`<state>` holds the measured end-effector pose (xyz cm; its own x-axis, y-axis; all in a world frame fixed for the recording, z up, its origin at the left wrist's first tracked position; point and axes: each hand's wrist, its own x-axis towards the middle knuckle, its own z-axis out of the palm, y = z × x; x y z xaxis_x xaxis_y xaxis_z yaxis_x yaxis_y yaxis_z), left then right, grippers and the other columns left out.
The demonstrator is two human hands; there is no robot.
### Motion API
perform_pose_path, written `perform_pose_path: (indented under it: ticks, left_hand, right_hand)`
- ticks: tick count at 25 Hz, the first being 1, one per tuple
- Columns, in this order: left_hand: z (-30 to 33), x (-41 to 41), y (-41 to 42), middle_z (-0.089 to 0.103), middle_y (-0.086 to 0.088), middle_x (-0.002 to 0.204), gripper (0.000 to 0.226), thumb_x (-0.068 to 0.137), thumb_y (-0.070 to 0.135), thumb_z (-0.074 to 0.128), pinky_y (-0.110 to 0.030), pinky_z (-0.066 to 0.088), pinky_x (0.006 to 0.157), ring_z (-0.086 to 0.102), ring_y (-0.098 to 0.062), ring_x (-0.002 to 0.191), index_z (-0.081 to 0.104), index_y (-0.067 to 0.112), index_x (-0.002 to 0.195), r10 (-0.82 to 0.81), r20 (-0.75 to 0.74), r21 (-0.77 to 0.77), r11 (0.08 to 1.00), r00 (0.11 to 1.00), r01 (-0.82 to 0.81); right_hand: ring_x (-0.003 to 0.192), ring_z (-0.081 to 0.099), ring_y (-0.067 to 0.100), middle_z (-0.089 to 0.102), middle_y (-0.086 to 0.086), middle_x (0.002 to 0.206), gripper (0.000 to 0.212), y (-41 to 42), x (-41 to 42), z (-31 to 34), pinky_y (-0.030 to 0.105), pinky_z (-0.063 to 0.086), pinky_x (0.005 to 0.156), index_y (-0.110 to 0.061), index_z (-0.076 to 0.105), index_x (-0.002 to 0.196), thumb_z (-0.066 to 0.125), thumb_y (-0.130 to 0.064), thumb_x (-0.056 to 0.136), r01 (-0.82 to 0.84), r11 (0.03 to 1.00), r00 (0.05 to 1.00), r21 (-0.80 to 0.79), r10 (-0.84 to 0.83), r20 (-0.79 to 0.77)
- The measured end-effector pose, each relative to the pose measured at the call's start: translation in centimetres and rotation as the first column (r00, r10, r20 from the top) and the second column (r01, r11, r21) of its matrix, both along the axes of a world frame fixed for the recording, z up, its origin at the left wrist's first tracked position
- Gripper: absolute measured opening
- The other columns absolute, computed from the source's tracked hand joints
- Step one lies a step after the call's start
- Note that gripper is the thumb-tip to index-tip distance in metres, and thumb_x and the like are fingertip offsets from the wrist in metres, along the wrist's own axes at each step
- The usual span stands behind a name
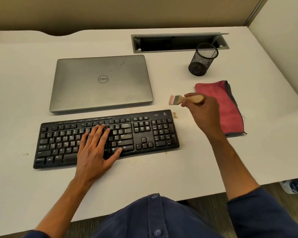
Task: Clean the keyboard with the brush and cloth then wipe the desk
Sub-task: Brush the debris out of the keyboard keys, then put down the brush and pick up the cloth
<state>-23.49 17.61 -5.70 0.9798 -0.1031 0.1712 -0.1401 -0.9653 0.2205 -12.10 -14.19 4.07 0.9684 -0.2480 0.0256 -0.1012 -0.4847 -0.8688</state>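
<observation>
A black keyboard (144,133) lies across the white desk (162,176) in front of me. My left hand (95,148) rests flat on its middle keys, fingers spread, holding nothing. My right hand (202,112) hovers above the desk just beyond the keyboard's right end, closed on the wooden handle of a small paintbrush (177,99). The brush's pale pink bristles point left and are off the keys. A folded red cloth (229,109) with a grey edge lies to the right, partly behind my right hand. Small brown crumbs (175,115) sit by the keyboard's top right corner.
A closed grey laptop (101,83) lies behind the keyboard. A black mesh pen cup (202,60) stands at the back right, in front of an open cable tray (179,42). A partition wall (282,48) bounds the desk's right side. More specks (26,154) lie left of the keyboard.
</observation>
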Motion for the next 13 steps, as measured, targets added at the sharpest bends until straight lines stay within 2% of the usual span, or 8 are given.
perform_pose_path:
  ticks: [3, 5, 6, 8, 11, 13]
  left_hand:
    - [0.5, 1.9, -1.7, 0.043, -0.015, 0.153, 0.084, 0.092, 0.071, 0.031, -0.049, 0.017, 0.121, 0.034, -0.029, 0.145, 0.047, 0.008, 0.145, -0.017, -0.031, 0.006, 1.0, 0.999, 0.017]
    - [0.8, 3.0, -2.7, 0.041, -0.014, 0.154, 0.083, 0.092, 0.071, 0.034, -0.048, 0.015, 0.122, 0.033, -0.028, 0.146, 0.046, 0.009, 0.147, -0.016, -0.049, 0.001, 1.0, 0.999, 0.016]
    - [0.9, 3.5, -3.0, 0.04, -0.013, 0.155, 0.083, 0.092, 0.071, 0.034, -0.047, 0.014, 0.122, 0.032, -0.027, 0.147, 0.044, 0.01, 0.148, -0.018, -0.053, -0.001, 1.0, 0.998, 0.018]
    - [0.9, 4.3, -3.6, 0.037, -0.011, 0.157, 0.084, 0.091, 0.072, 0.033, -0.047, 0.014, 0.123, 0.029, -0.026, 0.148, 0.041, 0.012, 0.15, -0.029, -0.071, 0.0, 1.0, 0.997, 0.029]
    - [0.9, 5.6, -4.1, 0.038, -0.01, 0.157, 0.087, 0.091, 0.074, 0.029, -0.047, 0.015, 0.122, 0.029, -0.025, 0.148, 0.04, 0.013, 0.151, -0.039, -0.107, 0.027, 0.999, 0.994, 0.042]
    - [0.7, 6.3, -4.3, 0.039, -0.01, 0.156, 0.086, 0.091, 0.075, 0.028, -0.046, 0.014, 0.122, 0.03, -0.026, 0.147, 0.04, 0.014, 0.151, -0.05, -0.136, 0.039, 0.998, 0.989, 0.056]
  right_hand:
    - [0.066, 0.059, -0.009, 0.074, -0.01, 0.093, 0.012, -0.5, 3.6, -1.5, 0.013, 0.042, 0.062, -0.025, 0.077, 0.082, 0.07, -0.015, 0.082, 0.081, 0.991, 0.997, 0.11, -0.079, -0.027]
    - [0.069, 0.06, -0.001, 0.072, -0.014, 0.083, 0.009, -0.5, 5.7, -2.5, 0.026, 0.047, 0.066, -0.024, 0.078, 0.082, 0.072, -0.017, 0.08, 0.144, 0.981, 0.99, 0.129, -0.143, -0.015]
    - [0.068, 0.059, 0.003, 0.071, -0.013, 0.079, 0.01, -0.4, 6.6, -3.0, 0.027, 0.048, 0.066, -0.021, 0.079, 0.086, 0.073, -0.019, 0.079, 0.169, 0.977, 0.986, 0.129, -0.169, -0.008]
    - [0.066, 0.058, 0.005, 0.072, -0.006, 0.075, 0.015, -0.5, 8.6, -4.1, 0.028, 0.048, 0.065, -0.018, 0.079, 0.092, 0.074, -0.024, 0.079, 0.198, 0.974, 0.98, 0.113, -0.197, -0.015]
    - [0.063, 0.048, 0.009, 0.064, 0.012, 0.071, 0.019, -0.4, 10.9, -5.6, 0.035, 0.042, 0.059, -0.011, 0.075, 0.086, 0.068, -0.028, 0.082, 0.185, 0.982, 0.983, 0.049, -0.184, -0.023]
    - [0.061, 0.042, 0.013, 0.059, 0.017, 0.069, 0.025, -0.3, 12.0, -6.6, 0.04, 0.039, 0.055, -0.006, 0.072, 0.086, 0.064, -0.029, 0.082, 0.186, 0.983, 0.983, -0.004, -0.186, -0.005]
